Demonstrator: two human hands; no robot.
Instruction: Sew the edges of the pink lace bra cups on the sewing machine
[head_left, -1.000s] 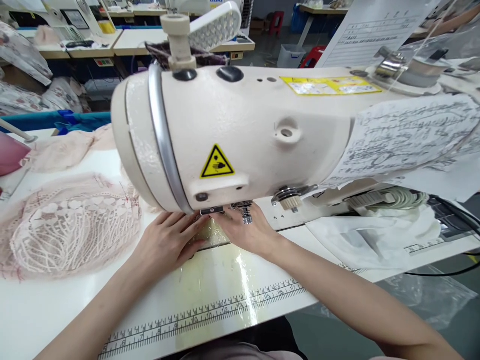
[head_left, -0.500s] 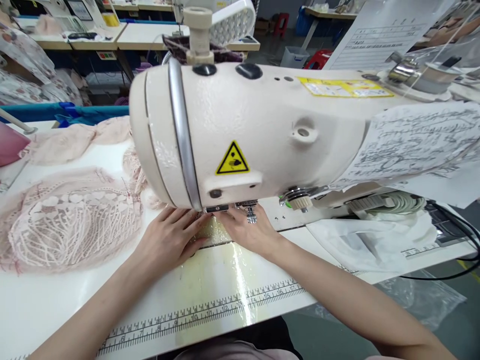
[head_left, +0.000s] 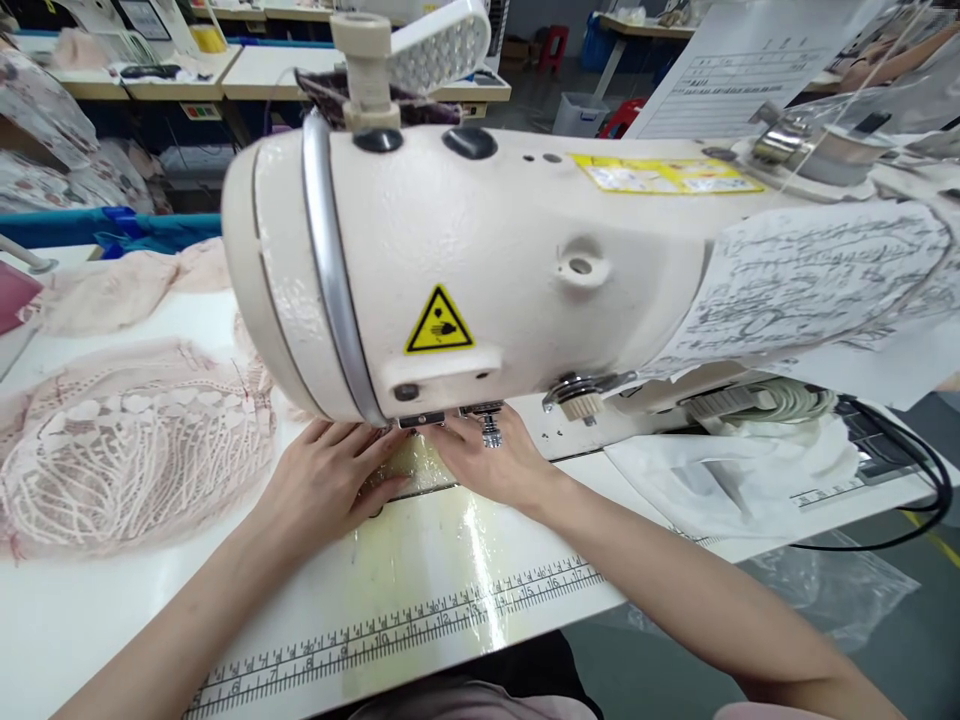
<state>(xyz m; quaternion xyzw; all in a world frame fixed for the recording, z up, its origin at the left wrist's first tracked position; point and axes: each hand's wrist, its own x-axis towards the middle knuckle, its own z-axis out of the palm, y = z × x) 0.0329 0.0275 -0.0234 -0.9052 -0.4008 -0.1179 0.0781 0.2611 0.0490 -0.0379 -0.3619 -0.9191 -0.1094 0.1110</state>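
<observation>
The cream sewing machine (head_left: 480,260) fills the middle of the view, its head hiding the needle area and my fingertips. My left hand (head_left: 330,480) lies palm down on the machine bed, fingers stretched forward and thumb apart. On the other side of the bed plate (head_left: 416,465), my right hand (head_left: 491,460) is also palm down with its fingers reaching under the head, partly covered by it. Any cloth beneath the fingertips is hidden. To the left of my left hand, a pale pink lace piece (head_left: 142,450) is spread on the white table (head_left: 285,610).
More pink fabric (head_left: 120,285) lies at the table's back left. White cloth (head_left: 697,485) and a coiled pale green strip (head_left: 787,400) rest beneath the machine arm at right. Black cables (head_left: 919,480) hang over the right edge. Papers (head_left: 817,280) cover part of the arm.
The view has shifted slightly, so the machine and lace appear farther left. Both hands stay beneath the machine head in nearly the same pose.
</observation>
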